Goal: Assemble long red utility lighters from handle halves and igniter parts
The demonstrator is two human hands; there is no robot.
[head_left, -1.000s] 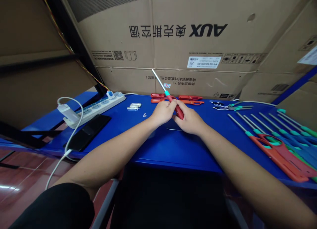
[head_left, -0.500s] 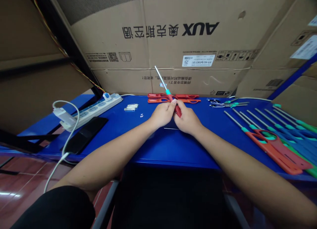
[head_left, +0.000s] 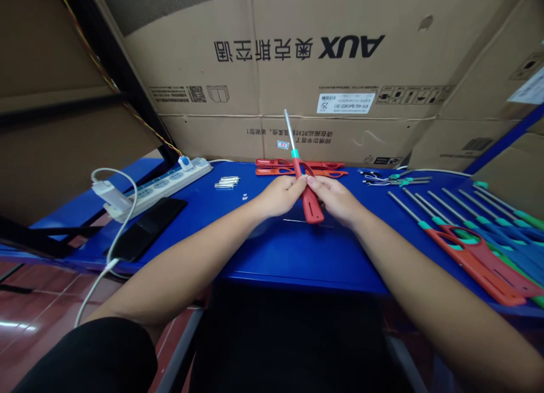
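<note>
Over the blue table (head_left: 297,257), a red lighter (head_left: 313,208) with a teal collar and a long metal tube is held between both hands, its tube pointing up and away. My left hand (head_left: 283,195) is closed on the lighter's left side, thumb at the handle. From the right, my right hand (head_left: 338,197) grips the same handle, thumb and fingers near its loop. The handle's lower end shows below the hands. Behind them lie several red handle shells (head_left: 276,171), partly hidden by the lighter. Small metal cylinders (head_left: 227,182) and tiny white pieces (head_left: 245,197) rest to the left.
At the left are a white power strip (head_left: 161,189), a plugged-in charger with a white cable and a black phone (head_left: 147,228). Several long lighters (head_left: 478,262) lie at the right, with wired tube parts (head_left: 399,181) behind. A large cardboard box (head_left: 289,87) stands at the back.
The lighter has turned, so its tube stands steeper and more of the red handle shows. My right hand has shifted right and uncovered the handle's lower end. The view has moved slightly.
</note>
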